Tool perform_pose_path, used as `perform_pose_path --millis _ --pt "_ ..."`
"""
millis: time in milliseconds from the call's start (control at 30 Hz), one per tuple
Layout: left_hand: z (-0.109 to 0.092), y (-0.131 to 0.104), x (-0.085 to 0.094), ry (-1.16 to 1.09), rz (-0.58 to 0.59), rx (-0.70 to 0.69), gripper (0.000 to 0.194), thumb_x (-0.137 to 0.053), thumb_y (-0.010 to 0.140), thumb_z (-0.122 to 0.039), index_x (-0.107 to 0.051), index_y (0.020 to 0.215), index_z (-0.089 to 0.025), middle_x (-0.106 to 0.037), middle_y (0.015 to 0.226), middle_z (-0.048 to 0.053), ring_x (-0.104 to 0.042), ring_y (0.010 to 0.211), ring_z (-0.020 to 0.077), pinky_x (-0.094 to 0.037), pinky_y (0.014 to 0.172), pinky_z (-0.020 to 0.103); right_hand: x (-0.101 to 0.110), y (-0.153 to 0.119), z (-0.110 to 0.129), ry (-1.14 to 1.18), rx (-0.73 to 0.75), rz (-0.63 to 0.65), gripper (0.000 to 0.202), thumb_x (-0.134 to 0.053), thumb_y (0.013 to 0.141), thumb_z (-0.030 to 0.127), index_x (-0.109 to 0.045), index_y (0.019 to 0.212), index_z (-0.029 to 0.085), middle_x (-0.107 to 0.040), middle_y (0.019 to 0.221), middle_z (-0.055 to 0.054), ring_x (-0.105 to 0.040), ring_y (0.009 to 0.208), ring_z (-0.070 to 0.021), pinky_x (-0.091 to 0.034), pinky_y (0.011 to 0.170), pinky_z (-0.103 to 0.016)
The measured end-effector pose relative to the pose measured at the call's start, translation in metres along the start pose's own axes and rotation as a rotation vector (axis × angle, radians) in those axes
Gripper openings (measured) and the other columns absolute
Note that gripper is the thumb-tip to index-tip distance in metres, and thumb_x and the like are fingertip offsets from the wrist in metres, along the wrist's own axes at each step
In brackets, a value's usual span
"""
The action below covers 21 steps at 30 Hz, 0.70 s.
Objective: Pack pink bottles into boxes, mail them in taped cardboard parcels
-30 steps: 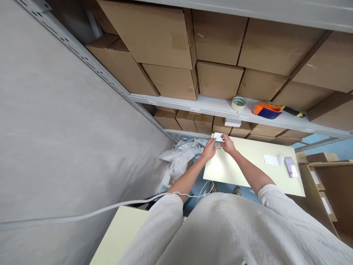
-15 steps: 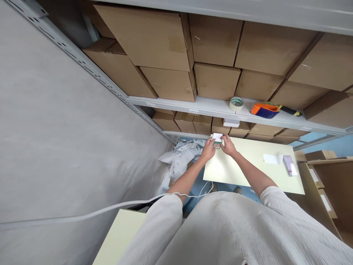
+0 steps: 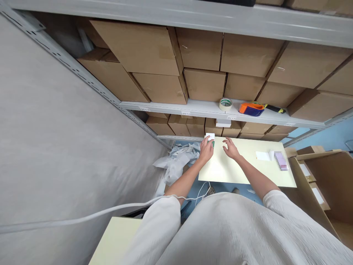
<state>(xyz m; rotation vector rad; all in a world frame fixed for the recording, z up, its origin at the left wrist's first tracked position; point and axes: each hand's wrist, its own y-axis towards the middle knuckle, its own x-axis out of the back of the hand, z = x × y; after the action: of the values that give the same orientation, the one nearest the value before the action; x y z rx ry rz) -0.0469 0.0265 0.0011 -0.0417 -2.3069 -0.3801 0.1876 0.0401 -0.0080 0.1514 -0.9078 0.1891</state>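
Near the far left corner of the pale table (image 3: 220,167), my left hand (image 3: 206,150) grips a small flat item with a white top (image 3: 210,135) and a green part towards me. My left fingers lie over it and cover much of it, so its exact kind cannot be made out. My right hand (image 3: 231,149) hovers over the table to the right of the item, apart from it. Its fingers are spread and slightly curled, with nothing in them.
A metal shelf of cardboard boxes (image 3: 204,84) stands behind the table, holding a tape roll (image 3: 225,104), an orange-and-blue tool (image 3: 251,109) and a yellow-black cutter (image 3: 274,109). White paper (image 3: 263,156) lies on the table. Plastic bags (image 3: 176,165) are at left; a white cable (image 3: 110,210) crosses low.
My right hand has let go of the small item and moved away to the right, its fingers opening. My left hand stays on the item. The view has shifted slightly.
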Motion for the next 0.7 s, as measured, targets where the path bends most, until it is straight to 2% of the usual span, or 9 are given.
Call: perform_pose_path --millis 100,167,233,300,367,433,533,600,700 --pt "-0.015 0.003 -0.008 -0.026 0.038 -0.046 0.051 -0.051 0.094 -0.006 -0.067 0.14 -0.024 -0.054 0.16 0.014 -0.048 0.151 0.0332 -0.045 0.123 0.054 0.024 -0.009 -0.01 -0.005 0.002 -0.101 0.039 -0.051 0.102 0.033 -0.064 0.138 0.024 -0.049 0.164 -0.016 -0.058 0.14 -0.0339 -0.058 0.106 -0.054" --pt "-0.026 0.006 -0.018 -0.059 0.087 -0.087 0.051 -0.051 0.094 -0.006 -0.067 0.139 -0.024 -0.057 0.155 0.013 -0.052 0.147 0.0316 -0.047 0.121 0.052 0.047 -0.013 -0.018 -0.021 0.014 -0.18 0.038 -0.051 0.103 0.035 -0.065 0.137 0.024 -0.055 0.156 -0.017 -0.058 0.139 -0.0344 -0.055 0.111 -0.055" --pt "-0.038 0.008 -0.032 -0.095 0.138 -0.131 0.05 -0.05 0.095 -0.006 -0.068 0.138 -0.023 -0.059 0.152 0.013 -0.055 0.144 0.0303 -0.048 0.12 0.05 0.077 -0.014 -0.026 -0.036 0.013 -0.239 0.038 -0.05 0.104 0.038 -0.065 0.136 0.023 -0.062 0.144 -0.018 -0.063 0.126 -0.0336 -0.056 0.11 -0.054" --pt "-0.05 0.008 -0.046 -0.12 0.177 -0.164 0.047 -0.05 0.096 -0.007 -0.068 0.137 -0.022 -0.06 0.15 0.013 -0.056 0.143 0.0298 -0.049 0.12 0.05 0.11 -0.012 -0.034 -0.048 -0.012 -0.28 0.039 -0.048 0.105 0.038 -0.065 0.136 0.021 -0.067 0.131 -0.017 -0.067 0.108 -0.0315 -0.059 0.102 -0.051" --pt "-0.062 0.007 -0.06 -0.127 0.206 -0.186 0.046 -0.05 0.096 -0.007 -0.069 0.135 -0.022 -0.061 0.149 0.013 -0.056 0.142 0.0295 -0.05 0.12 0.05 0.146 -0.004 -0.04 -0.079 -0.016 -0.341 0.04 -0.049 0.104 0.037 -0.066 0.136 0.02 -0.068 0.128 -0.017 -0.068 0.099 -0.0307 -0.059 0.099 -0.051" --pt "-0.074 0.007 -0.072 -0.123 0.223 -0.199 0.045 -0.05 0.096 -0.007 -0.07 0.134 -0.023 -0.061 0.149 0.012 -0.058 0.14 0.0291 -0.051 0.12 0.051 0.182 0.01 -0.046 -0.126 0.033 -0.408 0.041 -0.051 0.103 0.036 -0.066 0.137 0.019 -0.068 0.13 -0.018 -0.067 0.103 -0.0324 -0.057 0.103 -0.054" --pt "-0.092 0.014 -0.085 -0.11 0.216 -0.199 0.044 -0.05 0.097 -0.008 -0.07 0.133 -0.025 -0.061 0.15 0.011 -0.058 0.139 0.0289 -0.051 0.119 0.051 0.227 0.042 -0.054 -0.158 0.154 -0.448 0.048 -0.052 0.103 0.036 -0.064 0.146 0.018 -0.065 0.142 -0.02 -0.064 0.119 -0.036 -0.052 0.112 -0.056" --pt "-0.105 0.022 -0.092 -0.103 0.19 -0.188 0.043 -0.051 0.097 -0.009 -0.071 0.132 -0.024 -0.061 0.15 0.011 -0.059 0.139 0.0288 -0.051 0.12 0.052 0.247 0.067 -0.06 -0.178 0.198 -0.427 0.052 -0.054 0.101 0.036 -0.061 0.15 0.018 -0.064 0.148 -0.019 -0.06 0.129 -0.0373 -0.051 0.115 -0.057" --pt "-0.124 0.032 -0.102 -0.097 0.147 -0.164 0.043 -0.051 0.098 -0.009 -0.07 0.133 -0.024 -0.061 0.15 0.011 -0.059 0.14 0.0287 -0.05 0.122 0.053 0.262 0.101 -0.07 -0.21 0.236 -0.344 0.054 -0.055 0.101 0.033 -0.061 0.151 0.016 -0.064 0.15 -0.019 -0.057 0.135 -0.0392 -0.047 0.119 -0.061"
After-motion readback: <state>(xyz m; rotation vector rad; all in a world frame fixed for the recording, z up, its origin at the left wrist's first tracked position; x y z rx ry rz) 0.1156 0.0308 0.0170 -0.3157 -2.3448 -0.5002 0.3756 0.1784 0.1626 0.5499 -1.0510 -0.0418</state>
